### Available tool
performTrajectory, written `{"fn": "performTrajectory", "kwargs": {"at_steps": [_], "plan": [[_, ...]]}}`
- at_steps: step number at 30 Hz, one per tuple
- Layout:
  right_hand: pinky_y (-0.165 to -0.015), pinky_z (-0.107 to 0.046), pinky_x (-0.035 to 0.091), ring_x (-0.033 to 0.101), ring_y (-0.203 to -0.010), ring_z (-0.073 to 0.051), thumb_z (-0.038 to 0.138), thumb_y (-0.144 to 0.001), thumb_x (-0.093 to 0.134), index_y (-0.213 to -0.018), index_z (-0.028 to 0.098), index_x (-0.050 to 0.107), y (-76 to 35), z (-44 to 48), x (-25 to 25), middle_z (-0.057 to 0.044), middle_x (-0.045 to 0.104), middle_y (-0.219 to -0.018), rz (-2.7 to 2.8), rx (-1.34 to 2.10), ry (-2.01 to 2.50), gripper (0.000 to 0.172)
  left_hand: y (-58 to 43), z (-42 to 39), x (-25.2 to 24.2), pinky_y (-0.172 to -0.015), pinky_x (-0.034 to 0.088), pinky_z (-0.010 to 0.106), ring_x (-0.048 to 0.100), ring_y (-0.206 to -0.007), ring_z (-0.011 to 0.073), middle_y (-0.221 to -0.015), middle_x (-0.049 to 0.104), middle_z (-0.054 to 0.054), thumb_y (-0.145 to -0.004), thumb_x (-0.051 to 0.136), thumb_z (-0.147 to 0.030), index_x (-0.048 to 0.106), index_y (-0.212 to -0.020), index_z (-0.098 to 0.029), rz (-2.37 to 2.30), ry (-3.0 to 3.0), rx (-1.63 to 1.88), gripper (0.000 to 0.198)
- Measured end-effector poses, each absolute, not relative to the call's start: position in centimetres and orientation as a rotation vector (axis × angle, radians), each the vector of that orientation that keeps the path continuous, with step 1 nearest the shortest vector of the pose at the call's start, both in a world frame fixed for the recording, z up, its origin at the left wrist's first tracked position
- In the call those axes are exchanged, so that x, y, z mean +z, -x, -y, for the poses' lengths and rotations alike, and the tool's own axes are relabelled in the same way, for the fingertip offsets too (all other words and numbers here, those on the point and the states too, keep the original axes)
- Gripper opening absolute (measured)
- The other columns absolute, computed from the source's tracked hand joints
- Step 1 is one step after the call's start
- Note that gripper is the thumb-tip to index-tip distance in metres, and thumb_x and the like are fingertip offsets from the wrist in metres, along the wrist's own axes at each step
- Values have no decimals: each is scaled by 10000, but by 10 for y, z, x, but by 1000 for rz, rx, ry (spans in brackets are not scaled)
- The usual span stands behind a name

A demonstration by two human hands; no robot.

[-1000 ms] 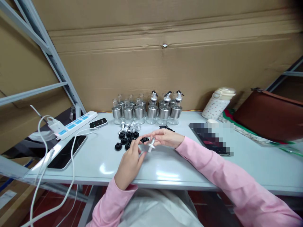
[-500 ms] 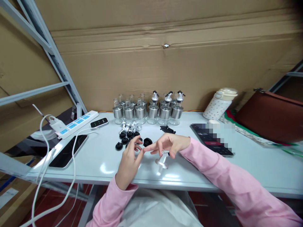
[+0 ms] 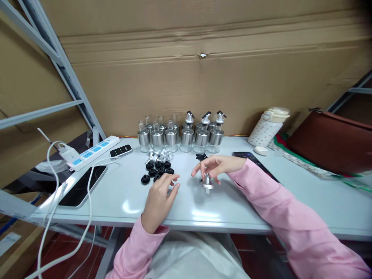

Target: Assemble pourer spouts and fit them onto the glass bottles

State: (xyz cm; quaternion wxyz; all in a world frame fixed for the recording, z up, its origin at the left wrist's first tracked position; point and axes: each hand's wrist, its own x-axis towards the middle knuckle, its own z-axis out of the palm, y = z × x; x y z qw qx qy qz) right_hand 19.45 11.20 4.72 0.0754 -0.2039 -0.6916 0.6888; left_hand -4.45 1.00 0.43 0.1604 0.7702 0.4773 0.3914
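My right hand (image 3: 216, 166) hovers over the table and pinches a small silver pourer spout (image 3: 207, 182) from above, holding it upright just off the surface. My left hand (image 3: 160, 197) lies on the table beside a cluster of several black rubber stoppers (image 3: 157, 170), its curled fingers closed over something dark I cannot make out. Loose silver spout parts (image 3: 158, 156) lie behind the stoppers. A row of glass bottles with steel bands (image 3: 180, 136) stands at the back; three on the right carry spouts.
A white power strip (image 3: 93, 151), a small black device (image 3: 121, 150) and a dark tablet (image 3: 81, 186) with white cables lie at the left. A dotted thermos (image 3: 269, 126), a brown bag (image 3: 331, 141) and a dark phone (image 3: 255, 161) are at the right. Cardboard stands behind.
My right hand carried the silver spout from near my left hand out to the right and turned it upright. My left hand lowered onto the table by the stoppers.
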Motion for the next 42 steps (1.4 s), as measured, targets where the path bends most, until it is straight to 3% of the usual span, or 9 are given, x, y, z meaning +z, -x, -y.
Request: {"fn": "performTrajectory", "kwargs": {"at_steps": [7, 14, 18, 22, 26, 37, 42], "plan": [[-474, -191, 527, 614, -736, -118, 285, -702, 675, -816, 105, 548, -214, -113, 53, -162, 495, -1225, 2184, 2126, 905, 248, 45, -9, 6, -559, 429, 205, 552, -823, 139, -947, 579, 40, -873, 436, -231, 550, -1024, -184, -1374, -2209, 1065, 195], [-775, -294, 500, 627, -913, -173, 231, -712, 681, -837, 94, 564, -209, -114, 47, -173, 545, -1188, 2131, 2214, 685, 219, 44, -10, 7, -618, 451, 236, 553, -836, 152, -965, 579, 43, -873, 441, -274, 533, -1058, -191, -1394, -2208, 990, 223], [-947, -385, 391, 515, -1140, -257, 221, -696, 704, -840, 104, 602, -196, -106, 48, -168, 391, -1359, 2000, 2267, 305, 212, 43, -10, 6, -730, 461, 296, 571, -815, 163, -942, 599, 48, -874, 437, -345, 515, -1101, -189, -1408, -2222, 928, 287], [-1035, -380, 294, 345, -1280, -255, 213, -654, 739, -849, 122, 641, -177, -96, 44, -133, 325, -1411, 1892, 2319, 97, 237, 43, -9, 5, -771, 460, 328, 579, -828, 175, -955, 613, 59, -872, 436, -369, 513, -1117, -179, -1414, -2211, 931, 320], [-1040, -347, 287, 289, -1311, -235, 199, -639, 749, -871, 124, 656, -165, -89, 38, -137, 371, -1385, 1841, 2351, 9, 261, 43, -10, 3, -749, 473, 304, 581, -819, 169, -936, 613, 57, -863, 461, -341, 516, -1120, -164, -1394, -2183, 1010, 317], [-1033, -425, 271, 335, -1289, -241, 234, -642, 748, -843, 142, 644, -160, -88, 38, -143, 429, -1344, 1808, 2312, -31, 244, 44, -8, 3, -802, 460, 301, 561, -867, 161, -1007, 575, 73, -867, 453, -275, 481, -1197, -194, -1340, -2148, 1277, 341], [-950, -478, 360, 503, -1143, -267, 300, -666, 728, -840, 150, 635, -169, -97, 38, -128, 581, -1178, 1805, 2152, -20, 248, 44, -7, 6, -775, 454, 279, 532, -891, 160, -964, 529, 70, -876, 410, -239, 411, -1284, -187, -1319, -2150, 1267, 411]]}}
